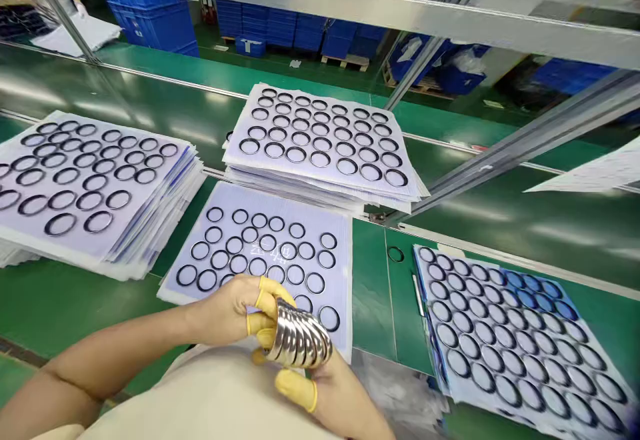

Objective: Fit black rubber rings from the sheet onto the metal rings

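A row of shiny metal rings [303,339] is held together in front of my body. My right hand [327,387] carries the row; its thumb, in a yellow finger cot, lies below the rings, and its other fingers are mostly hidden by them. At the row's left end, my left hand [235,307] grips the end ring with fingers in yellow cots. Beneath both hands lies a pale foam sheet [335,217] with several dark-edged rings set out on it in loose rows; my hands cover its near part.
Ring-covered sheet stacks stand at the left [165,207] and at the back [300,190]. Another ring-covered sheet [500,360] lies at right, near a single ring [395,254] on the green table [370,287]. A metal frame post [500,140] slants behind. Beyond are blue crates [155,20] and a person's hand [81,10].
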Tool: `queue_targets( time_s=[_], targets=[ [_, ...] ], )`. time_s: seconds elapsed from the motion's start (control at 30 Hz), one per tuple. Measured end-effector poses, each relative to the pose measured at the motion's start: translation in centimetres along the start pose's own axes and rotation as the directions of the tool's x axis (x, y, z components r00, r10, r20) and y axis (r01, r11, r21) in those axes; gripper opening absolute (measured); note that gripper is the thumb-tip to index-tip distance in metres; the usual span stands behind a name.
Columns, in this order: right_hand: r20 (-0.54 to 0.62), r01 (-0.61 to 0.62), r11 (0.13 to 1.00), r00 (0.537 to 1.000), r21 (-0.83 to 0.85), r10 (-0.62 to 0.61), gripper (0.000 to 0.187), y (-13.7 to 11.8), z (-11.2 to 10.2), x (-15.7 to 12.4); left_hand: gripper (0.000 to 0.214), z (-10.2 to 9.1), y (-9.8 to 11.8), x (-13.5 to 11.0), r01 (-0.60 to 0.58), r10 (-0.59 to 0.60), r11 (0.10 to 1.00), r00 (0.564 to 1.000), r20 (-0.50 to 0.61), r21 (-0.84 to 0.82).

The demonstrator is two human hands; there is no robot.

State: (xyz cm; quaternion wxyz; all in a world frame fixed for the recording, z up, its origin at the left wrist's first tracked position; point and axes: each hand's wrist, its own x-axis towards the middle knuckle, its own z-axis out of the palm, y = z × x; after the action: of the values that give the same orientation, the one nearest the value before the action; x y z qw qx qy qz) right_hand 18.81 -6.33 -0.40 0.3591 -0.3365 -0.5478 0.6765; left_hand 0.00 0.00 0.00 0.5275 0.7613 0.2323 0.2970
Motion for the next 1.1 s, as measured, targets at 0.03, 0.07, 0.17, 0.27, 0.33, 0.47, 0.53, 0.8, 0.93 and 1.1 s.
queue_targets(
  time_s=[0.03,0.07,0.17,0.27,0.33,0.47,0.53,0.8,0.93,1.1],
  targets=[
    [0.027,0.024,1.000,0.999,-0.001,-0.024,0.031,0.3,-0.1,-0.1,0.021,0.0,0.0,0.2,-0.001,0.001,1.000,1.000,0.006,0.009],
    [0.053,0.045,0.999,0.998,0.001,-0.045,0.032,0.6,-0.3,-0.2,0.020,0.0,0.1,0.3,0.000,0.000,1.000,1.000,0.009,0.013],
    [0.122,0.098,0.995,0.988,0.019,-0.099,0.036,1.3,-0.6,-0.4,0.018,0.1,0.1,0.6,0.016,-0.016,1.000,1.000,0.004,-0.008],
    [0.173,0.087,0.993,0.980,0.076,-0.099,0.043,1.9,-0.8,-0.7,0.015,0.3,-0.1,0.7,0.044,-0.045,0.996,0.999,-0.010,-0.078],
    [0.198,0.055,0.991,0.977,0.121,-0.079,0.049,2.1,-0.7,-0.9,0.012,0.4,-0.1,0.8,0.073,-0.074,0.989,0.997,0.000,-0.131],
    [0.212,0.044,0.986,0.974,0.159,-0.078,0.057,2.2,-0.6,-1.1,0.013,0.6,-0.1,1.1,0.132,-0.129,0.970,0.991,0.030,-0.202],
    [0.206,0.046,0.985,0.975,0.168,-0.080,0.061,2.2,-0.6,-1.2,0.014,0.7,0.0,1.1,0.144,-0.139,0.964,0.990,0.039,-0.222],
    [0.151,0.040,0.987,0.987,0.157,-0.064,0.055,2.4,-0.4,-2.0,0.021,1.4,-0.4,1.2,0.106,-0.096,0.955,0.994,0.051,-0.277],
    [0.002,0.040,0.998,0.999,0.054,-0.040,0.040,1.7,0.1,-1.9,0.017,0.0,0.5,1.6,0.093,-0.061,0.986,0.975,0.214,-0.138],
    [-0.103,0.032,0.983,0.993,-0.180,-0.051,0.047,1.0,0.5,-1.7,0.018,-3.2,2.6,1.8,-0.045,-0.096,0.961,0.871,0.481,0.273]
  ],
)
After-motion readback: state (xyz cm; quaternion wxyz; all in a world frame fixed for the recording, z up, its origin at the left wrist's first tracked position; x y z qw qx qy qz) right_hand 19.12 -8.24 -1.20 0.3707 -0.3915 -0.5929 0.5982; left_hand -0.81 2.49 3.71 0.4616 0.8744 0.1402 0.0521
